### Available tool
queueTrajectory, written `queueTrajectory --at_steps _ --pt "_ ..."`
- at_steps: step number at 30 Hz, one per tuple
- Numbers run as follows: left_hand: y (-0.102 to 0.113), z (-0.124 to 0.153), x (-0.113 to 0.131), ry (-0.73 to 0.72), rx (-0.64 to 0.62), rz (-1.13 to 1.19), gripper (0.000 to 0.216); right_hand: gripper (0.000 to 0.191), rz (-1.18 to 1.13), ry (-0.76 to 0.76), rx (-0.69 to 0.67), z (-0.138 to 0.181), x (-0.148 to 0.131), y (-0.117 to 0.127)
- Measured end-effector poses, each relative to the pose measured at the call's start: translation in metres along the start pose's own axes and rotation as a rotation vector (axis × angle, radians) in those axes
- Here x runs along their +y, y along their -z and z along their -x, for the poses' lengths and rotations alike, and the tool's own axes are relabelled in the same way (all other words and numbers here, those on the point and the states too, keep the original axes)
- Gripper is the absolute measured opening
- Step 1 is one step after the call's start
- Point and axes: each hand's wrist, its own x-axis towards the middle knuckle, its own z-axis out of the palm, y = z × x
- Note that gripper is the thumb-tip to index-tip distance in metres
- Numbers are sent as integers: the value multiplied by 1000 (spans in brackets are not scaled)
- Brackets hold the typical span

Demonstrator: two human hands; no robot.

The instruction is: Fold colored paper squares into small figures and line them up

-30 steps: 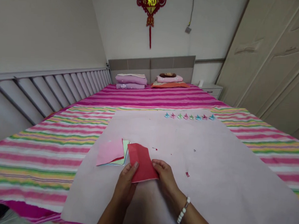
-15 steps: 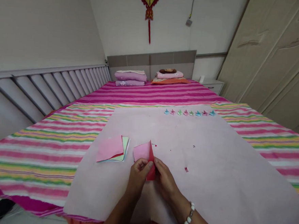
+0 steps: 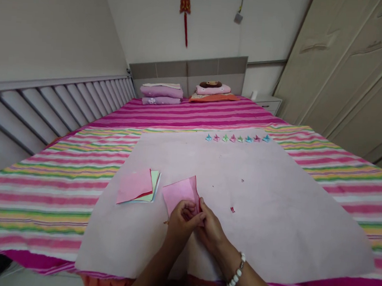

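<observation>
A square of origami paper (image 3: pixel 179 194), pink on its upper face with red showing along the right edge, is held between my two hands above the white sheet. My left hand (image 3: pixel 184 218) lies over its lower part, fingers curled and thumb pressing toward the right edge. At that right edge, my right hand (image 3: pixel 210 225) grips the paper, its fingers partly hidden behind it. To the left lies a stack of coloured paper (image 3: pixel 135 186), pink on top, with red, green and bluish edges below.
A white sheet (image 3: pixel 270 222) covers the middle of the striped bed (image 3: pixel 51 177). Several small folded paper figures (image 3: pixel 232 138) stand in a row at its far edge. A small red scrap (image 3: pixel 232 210) lies to the right of my hands. Folded bedding (image 3: pixel 161 93) sits by the headboard.
The right flap, earlier turned over with its red side showing, is now opened back, so mostly pink shows. My left thumb has shifted to the right edge. The view has tilted slightly.
</observation>
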Motion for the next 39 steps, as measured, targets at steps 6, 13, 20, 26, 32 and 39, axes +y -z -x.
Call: queueTrajectory --at_steps 6,13,20,26,32,39 --pt "-2 2 3 -10 -6 -49 26 36 -153 -75 -4 4 -6 -6" --pt "0 2 5 -7 -32 -73 27 28 -298 -80 -86 6 -9 -5" --pt "1 3 5 -7 -36 -102 28 16 -296 -74 -83 6 -8 0" --pt "-1 3 5 -5 -17 -91 27 20 -287 -97 -98 7 -10 -1" --pt "-1 3 4 -4 -28 -85 27 23 -325 -85 -98 6 -9 1" --pt "-1 3 5 -4 -24 -89 29 18 -350 -56 -92 5 -8 3"
